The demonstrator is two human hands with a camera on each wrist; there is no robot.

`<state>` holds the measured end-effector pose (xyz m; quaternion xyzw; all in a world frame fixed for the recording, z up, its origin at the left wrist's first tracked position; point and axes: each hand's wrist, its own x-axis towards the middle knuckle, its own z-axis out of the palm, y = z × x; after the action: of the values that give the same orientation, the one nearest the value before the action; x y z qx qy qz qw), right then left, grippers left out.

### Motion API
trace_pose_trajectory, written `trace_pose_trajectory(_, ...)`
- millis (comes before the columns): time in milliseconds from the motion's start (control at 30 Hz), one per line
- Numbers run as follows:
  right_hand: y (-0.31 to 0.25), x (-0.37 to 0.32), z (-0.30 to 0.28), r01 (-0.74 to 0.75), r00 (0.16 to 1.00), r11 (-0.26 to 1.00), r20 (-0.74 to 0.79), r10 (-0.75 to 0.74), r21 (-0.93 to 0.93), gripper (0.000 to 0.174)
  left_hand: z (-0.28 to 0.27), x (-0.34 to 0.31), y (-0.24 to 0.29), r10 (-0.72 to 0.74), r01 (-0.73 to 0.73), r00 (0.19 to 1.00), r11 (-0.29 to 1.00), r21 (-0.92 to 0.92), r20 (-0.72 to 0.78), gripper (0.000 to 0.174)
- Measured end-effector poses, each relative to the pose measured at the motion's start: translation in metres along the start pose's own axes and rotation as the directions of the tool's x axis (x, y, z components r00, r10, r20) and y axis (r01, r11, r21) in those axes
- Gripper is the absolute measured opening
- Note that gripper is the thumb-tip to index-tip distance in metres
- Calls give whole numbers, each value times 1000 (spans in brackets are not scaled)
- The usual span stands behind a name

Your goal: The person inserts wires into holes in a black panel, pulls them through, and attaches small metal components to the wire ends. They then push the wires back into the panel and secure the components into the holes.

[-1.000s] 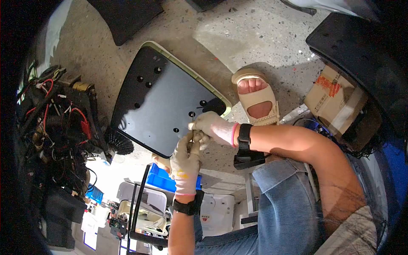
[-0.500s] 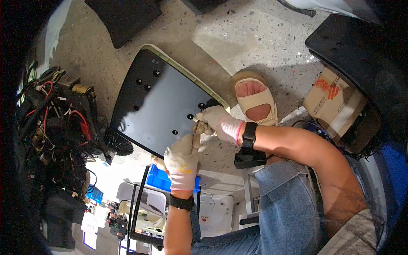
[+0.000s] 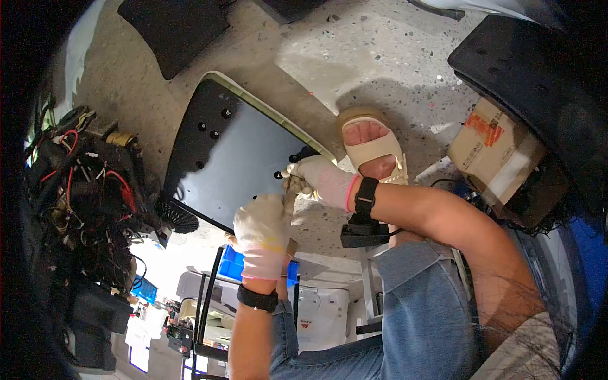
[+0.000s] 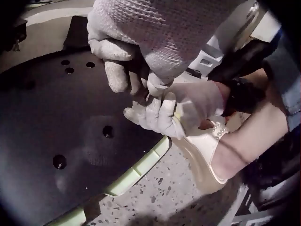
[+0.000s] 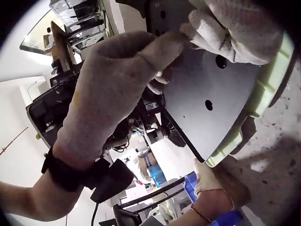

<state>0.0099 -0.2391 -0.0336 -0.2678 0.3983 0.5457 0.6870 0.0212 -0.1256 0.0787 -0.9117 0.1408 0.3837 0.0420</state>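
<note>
Both hands wear pale knit gloves and meet at the fingertips over the near edge of a black panel [image 3: 244, 158] with round holes and a pale green rim. Coming from below, the left hand [image 3: 261, 228] bends its fingers and thumb toward the right hand's fingertips. The right hand [image 3: 324, 180] reaches in from the right, fingers curled, close to one of the panel's holes [image 3: 277, 175]. In the left wrist view the left fingers [image 4: 116, 75] overlap the right fingers [image 4: 153, 113]. I cannot tell what small thing, if any, is pinched between them.
A mass of black machinery with red wires [image 3: 82, 183] and a round black brush [image 3: 179, 217] stands left of the panel. At the right are a cardboard box [image 3: 497, 149] and another black panel [image 3: 506, 69]. A sandalled foot [image 3: 370, 142] is beside the panel; a blue bin [image 3: 233, 263] sits below.
The left hand has shifted left and turned, its back now more toward the head camera. The right hand stays near the same hole. The whole head view has drifted slightly.
</note>
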Motion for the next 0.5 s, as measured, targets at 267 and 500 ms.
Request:
trace_pose_trajectory(267,0,-11,-4,-46,995,997,91,40,59,20,22,-10,16,-246,515,782,-263,-816,573,28)
trace_pose_trajectory(500,1,-4,-3,58,995,981,96,-40,-187,27,23,-5,16,-334,310,941,786,-535,54,35)
